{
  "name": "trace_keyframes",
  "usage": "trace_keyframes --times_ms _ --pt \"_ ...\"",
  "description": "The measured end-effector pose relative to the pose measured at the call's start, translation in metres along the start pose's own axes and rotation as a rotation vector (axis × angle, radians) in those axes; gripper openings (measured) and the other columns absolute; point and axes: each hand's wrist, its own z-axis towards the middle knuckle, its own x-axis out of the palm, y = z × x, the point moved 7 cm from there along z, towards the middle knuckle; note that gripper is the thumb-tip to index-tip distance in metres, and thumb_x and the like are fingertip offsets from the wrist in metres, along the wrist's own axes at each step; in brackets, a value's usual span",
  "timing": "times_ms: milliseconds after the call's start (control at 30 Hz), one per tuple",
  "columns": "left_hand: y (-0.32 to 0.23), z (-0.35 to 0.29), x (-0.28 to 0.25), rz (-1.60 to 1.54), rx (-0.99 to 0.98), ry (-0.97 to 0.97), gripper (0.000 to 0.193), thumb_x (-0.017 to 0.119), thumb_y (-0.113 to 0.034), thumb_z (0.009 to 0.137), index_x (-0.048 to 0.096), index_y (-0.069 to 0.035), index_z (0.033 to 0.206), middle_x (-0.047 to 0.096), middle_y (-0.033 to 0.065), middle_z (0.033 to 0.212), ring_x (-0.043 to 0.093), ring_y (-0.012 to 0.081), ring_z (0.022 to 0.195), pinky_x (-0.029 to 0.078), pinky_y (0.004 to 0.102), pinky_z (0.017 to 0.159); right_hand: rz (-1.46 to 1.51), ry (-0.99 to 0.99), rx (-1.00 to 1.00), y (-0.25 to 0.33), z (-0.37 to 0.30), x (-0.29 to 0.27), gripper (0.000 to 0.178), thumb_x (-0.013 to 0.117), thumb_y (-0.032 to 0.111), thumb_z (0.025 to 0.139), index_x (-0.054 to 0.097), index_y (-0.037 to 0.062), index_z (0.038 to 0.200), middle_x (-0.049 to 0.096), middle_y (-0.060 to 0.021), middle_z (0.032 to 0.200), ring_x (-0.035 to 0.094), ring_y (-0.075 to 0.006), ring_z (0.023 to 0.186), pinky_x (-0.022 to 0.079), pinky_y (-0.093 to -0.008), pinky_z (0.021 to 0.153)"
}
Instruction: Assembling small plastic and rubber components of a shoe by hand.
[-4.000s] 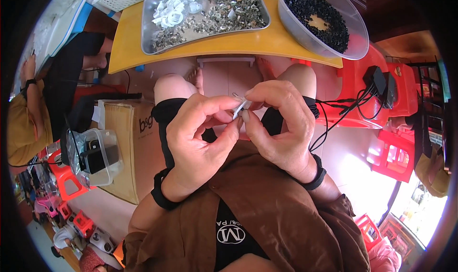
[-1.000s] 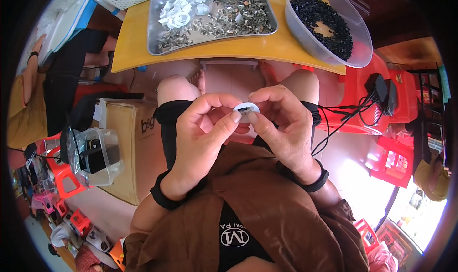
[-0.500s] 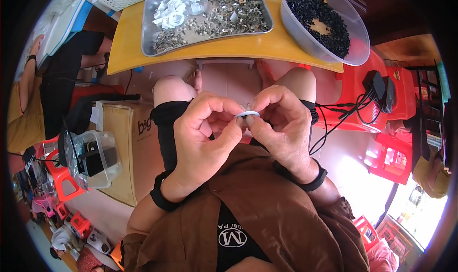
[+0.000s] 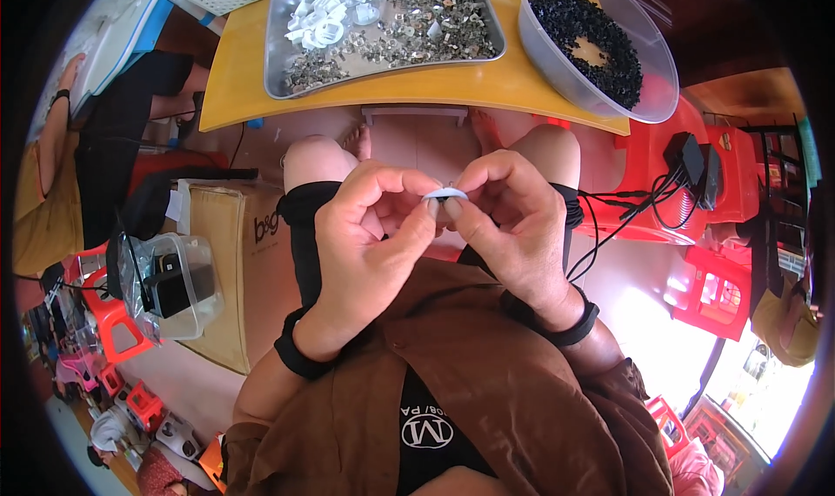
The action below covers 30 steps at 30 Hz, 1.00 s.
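Observation:
Between my two hands, above my lap, is a small round white plastic piece (image 4: 445,193). My left hand (image 4: 370,235) pinches its left edge between thumb and fingertips. On the opposite edge, my right hand (image 4: 513,222) pinches it the same way. Something small and dark shows under the piece between the thumbs, too small to name. Beyond my hands, a metal tray (image 4: 391,72) lies on the yellow table (image 4: 235,79). It holds a heap of white plastic pieces (image 4: 323,16) and many small metal parts (image 4: 435,18).
A clear plastic bowl (image 4: 657,79) of small black parts stands at the table's right. On my left are a cardboard box (image 4: 230,279) and a clear bin (image 4: 204,309). Black cables (image 4: 639,196) hang by a red stool (image 4: 718,292) at right. Another person's arm (image 4: 54,139) is at far left.
The white piece has tilted and risen slightly between my fingertips, both hands shifting a little with it. The whole view has shifted slightly. Both pinches hold as before.

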Motion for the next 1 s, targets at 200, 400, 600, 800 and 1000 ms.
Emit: trace_keyframes --times_ms 200,400,600,800,1000 --pt "0.005 -0.001 0.0 -0.187 -0.162 0.057 0.022 0.057 0.003 0.089 0.055 0.007 0.111 0.063 0.0124 0.1 0.064 0.0175 0.091 0.057 0.0316 0.08 -0.022 -0.02 0.025 -0.005 0.002 -0.009 0.017 0.067 0.001 0.083 0.057 0.0009 0.097 0.063 -0.0042 0.083 0.061 -0.0069 0.074 0.051 -0.0215 0.065" --pt "0.009 -0.002 -0.003 -0.253 -0.228 0.019 0.022 0.058 0.003 0.089 0.055 0.006 0.111 0.063 0.0126 0.102 0.064 0.017 0.09 0.057 0.0318 0.078 -0.176 -0.013 0.006 -0.004 0.002 -0.013 0.021 0.067 0.001 0.08 0.06 0.0021 0.099 0.064 -0.004 0.084 0.062 -0.0076 0.075 0.051 -0.0223 0.067" --pt "0.007 -0.002 -0.003 -0.122 -0.151 -0.006 0.021 0.059 0.005 0.087 0.057 0.006 0.108 0.064 0.0112 0.096 0.064 0.0149 0.085 0.057 0.0284 0.077 -0.175 -0.003 -0.028 -0.004 0.003 -0.01 0.021 0.065 -0.001 0.079 0.06 0.0016 0.099 0.064 -0.0035 0.084 0.062 -0.0083 0.078 0.051 -0.0234 0.068" --pt "0.006 -0.003 -0.004 -0.066 -0.138 -0.007 0.022 0.06 0.008 0.085 0.058 0.006 0.107 0.064 0.0104 0.095 0.064 0.0133 0.084 0.055 0.0252 0.075 -0.142 0.001 -0.059 -0.005 0.007 -0.007 0.02 0.065 -0.002 0.079 0.06 0.0011 0.099 0.063 -0.0042 0.085 0.063 -0.0089 0.077 0.051 -0.0237 0.067" --pt "-0.001 -0.003 -0.007 -0.036 -0.063 -0.056 0.025 0.06 0.01 0.084 0.058 0.005 0.108 0.064 0.0095 0.095 0.064 0.0125 0.084 0.054 0.0247 0.075 -0.236 0.019 -0.15 0.011 0.011 0.0 0.02 0.066 -0.001 0.079 0.061 0.0014 0.097 0.062 -0.0054 0.085 0.064 -0.0114 0.074 0.052 -0.0245 0.066"
